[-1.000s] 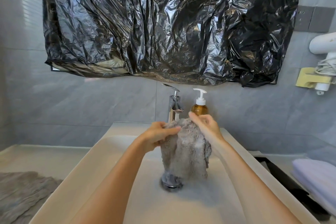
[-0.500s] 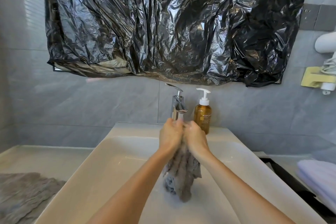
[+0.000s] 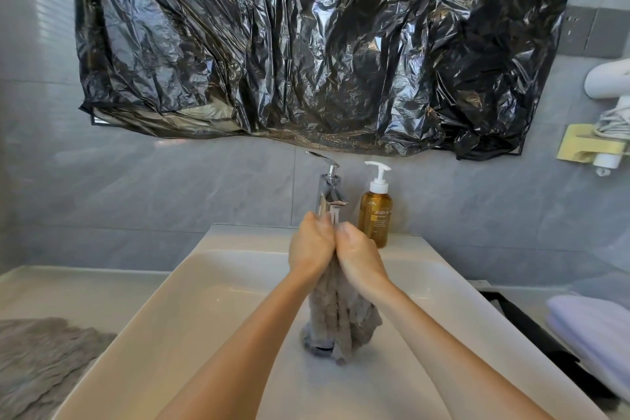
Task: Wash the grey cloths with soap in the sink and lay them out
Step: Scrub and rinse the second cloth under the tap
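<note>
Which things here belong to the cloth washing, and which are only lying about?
Belong: grey cloth, gripped by left hand and right hand; tap; soap bottle; sink; second grey cloth on the counter.
Lying about: black plastic sheet; folded pale towel; white wall appliance.

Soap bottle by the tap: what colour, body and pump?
Amber-brown translucent body with a white pump head; the soap bottle shows only in the head view.
</note>
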`<state>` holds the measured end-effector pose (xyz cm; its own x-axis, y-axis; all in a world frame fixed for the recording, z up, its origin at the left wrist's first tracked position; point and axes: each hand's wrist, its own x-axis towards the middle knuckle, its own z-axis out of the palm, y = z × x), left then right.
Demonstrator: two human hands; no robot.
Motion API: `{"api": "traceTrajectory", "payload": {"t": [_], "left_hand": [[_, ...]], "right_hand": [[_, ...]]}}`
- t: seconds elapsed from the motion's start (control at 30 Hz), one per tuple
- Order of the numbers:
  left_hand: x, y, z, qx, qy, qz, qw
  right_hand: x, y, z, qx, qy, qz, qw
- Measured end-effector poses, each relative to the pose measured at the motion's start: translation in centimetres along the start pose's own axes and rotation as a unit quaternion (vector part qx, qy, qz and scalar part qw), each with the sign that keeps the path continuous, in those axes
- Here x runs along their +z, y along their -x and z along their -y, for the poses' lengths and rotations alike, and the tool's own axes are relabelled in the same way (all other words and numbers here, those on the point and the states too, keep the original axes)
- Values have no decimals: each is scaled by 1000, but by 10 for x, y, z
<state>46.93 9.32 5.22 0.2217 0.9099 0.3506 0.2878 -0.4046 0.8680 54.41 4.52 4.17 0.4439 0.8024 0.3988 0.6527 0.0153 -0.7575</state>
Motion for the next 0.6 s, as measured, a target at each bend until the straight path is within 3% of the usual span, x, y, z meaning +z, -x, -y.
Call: {"api": "traceTrajectory", "payload": {"t": [0.07,0.13,0.23,0.3,0.4,0.5,0.6], "left_hand": [[-5,-5,6,10,-52,-7,999],[-4,0,2,36,-65,45,996],[5,9,-8,31,-3,102,994],[2,5,-10,5,14,68,998],[-10,0,-2,0,-11,29,1000],[-9,9,-7,34,11,105,994],[0,8,-12,31,83,143,986]], "right_hand": [[3,-1,6,-16,-44,-3,999],[2,-7,2,12,-59,-24,998],[-6,-11,-7,66,-36,-40,996],[-5,-8,-6,30,-19,-30,999],[-1,-4,9,-36,-93,-34,994],[-4,-14,1,0,-95,-79,992],[-11,-13,-12,37,-35,-59,997]]}}
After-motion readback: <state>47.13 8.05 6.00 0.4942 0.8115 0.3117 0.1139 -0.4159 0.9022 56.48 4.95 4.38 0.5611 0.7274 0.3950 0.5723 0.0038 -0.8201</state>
